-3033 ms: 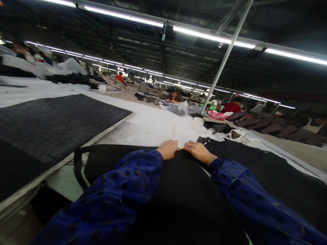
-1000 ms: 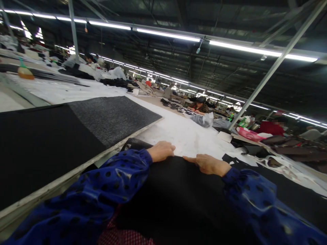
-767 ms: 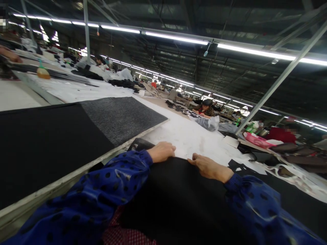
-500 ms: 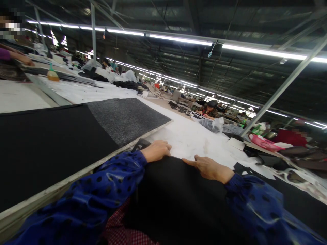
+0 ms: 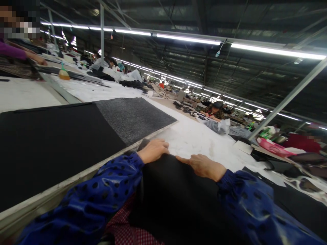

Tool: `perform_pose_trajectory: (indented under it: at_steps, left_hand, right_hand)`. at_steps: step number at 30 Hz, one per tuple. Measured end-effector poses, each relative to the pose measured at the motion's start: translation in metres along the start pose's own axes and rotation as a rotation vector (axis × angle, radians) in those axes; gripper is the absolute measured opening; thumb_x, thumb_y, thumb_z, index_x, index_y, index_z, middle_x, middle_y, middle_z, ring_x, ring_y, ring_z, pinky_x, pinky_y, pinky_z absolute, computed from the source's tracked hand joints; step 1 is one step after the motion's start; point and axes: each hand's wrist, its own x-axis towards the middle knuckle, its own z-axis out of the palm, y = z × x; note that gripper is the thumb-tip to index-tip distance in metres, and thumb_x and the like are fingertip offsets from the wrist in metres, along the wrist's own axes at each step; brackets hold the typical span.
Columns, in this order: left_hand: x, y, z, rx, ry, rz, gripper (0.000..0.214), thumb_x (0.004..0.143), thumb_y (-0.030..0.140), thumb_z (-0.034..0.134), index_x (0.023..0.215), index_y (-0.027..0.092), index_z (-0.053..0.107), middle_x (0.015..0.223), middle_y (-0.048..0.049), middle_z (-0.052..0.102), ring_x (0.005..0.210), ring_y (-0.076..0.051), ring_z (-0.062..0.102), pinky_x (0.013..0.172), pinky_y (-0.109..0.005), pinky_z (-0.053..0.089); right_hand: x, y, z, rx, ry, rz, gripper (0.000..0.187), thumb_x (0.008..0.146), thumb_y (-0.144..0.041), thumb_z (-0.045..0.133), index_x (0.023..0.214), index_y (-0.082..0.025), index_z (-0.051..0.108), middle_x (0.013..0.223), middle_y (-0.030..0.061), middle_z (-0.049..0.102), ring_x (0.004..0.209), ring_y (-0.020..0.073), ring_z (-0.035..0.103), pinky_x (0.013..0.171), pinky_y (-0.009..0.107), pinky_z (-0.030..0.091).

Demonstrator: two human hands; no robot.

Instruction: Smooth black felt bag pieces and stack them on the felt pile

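A wide piece of black fabric (image 5: pixel 178 194) hangs toward me over the near table edge and my lap. My left hand (image 5: pixel 155 150) is closed on its far edge, with fingertips pressed together. A short way to the right, my right hand (image 5: pixel 205 166) is closed on the same edge, its index finger stretched along it toward the left hand. The fabric edge between the two hands lies nearly straight. What sits under my right palm is hidden. Both forearms wear blue dotted sleeves.
At left, another black cloth (image 5: pixel 61 146) with a grey speckled panel (image 5: pixel 138 117) covers a raised board. White table surface (image 5: pixel 194 136) stretches ahead. An oil bottle (image 5: pixel 64 74) stands far left, near a co-worker's hand (image 5: pixel 38 59). More black cloth (image 5: pixel 298 197) lies at right.
My view has turned slightly left, so the surroundings sit farther right. Both hands keep to the fabric edge and are a little closer together.
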Motion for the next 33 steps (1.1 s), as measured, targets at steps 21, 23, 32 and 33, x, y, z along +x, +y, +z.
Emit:
perform_pose_trajectory:
  at_steps: [21,23,32,33]
  left_hand:
    - [-0.005,-0.001,0.007,-0.049,0.132,-0.079,0.025,0.086,0.008,0.036,0.087,0.018,0.058,0.085,-0.0038,0.059,0.084,-0.016,0.053,0.075,-0.027,0.039]
    - [-0.004,0.0,0.006,-0.071,0.142,-0.1,0.024,0.086,0.009,0.036,0.088,0.018,0.058,0.086,-0.0032,0.059,0.083,-0.016,0.054,0.076,-0.026,0.04]
    - [0.04,0.024,-0.003,-0.005,0.049,-0.198,0.024,0.084,0.01,0.038,0.088,0.019,0.06,0.09,-0.0036,0.063,0.082,-0.018,0.059,0.067,-0.026,0.04]
    - [0.04,0.022,-0.004,-0.002,0.051,-0.217,0.024,0.085,0.011,0.037,0.088,0.02,0.06,0.091,-0.0034,0.064,0.082,-0.018,0.059,0.068,-0.026,0.04]
  right_hand:
    - [-0.077,0.138,0.115,0.776,0.199,0.279,0.027,0.075,-0.041,0.054,0.083,-0.016,0.062,0.084,0.0049,0.062,0.081,0.0207,0.056,0.074,0.032,0.043]
    - [-0.092,0.139,0.105,0.822,0.234,0.265,0.026,0.076,-0.042,0.053,0.08,-0.016,0.06,0.08,0.0037,0.061,0.076,0.0192,0.055,0.07,0.031,0.043]
    - [-0.126,0.173,0.093,0.843,0.414,0.262,0.047,0.077,-0.057,0.05,0.092,-0.016,0.067,0.109,0.0106,0.061,0.101,0.0252,0.054,0.087,0.034,0.041]
    - [-0.121,0.169,0.093,0.847,0.465,0.262,0.047,0.076,-0.057,0.052,0.093,-0.016,0.067,0.114,0.0104,0.059,0.104,0.0253,0.053,0.09,0.034,0.04]
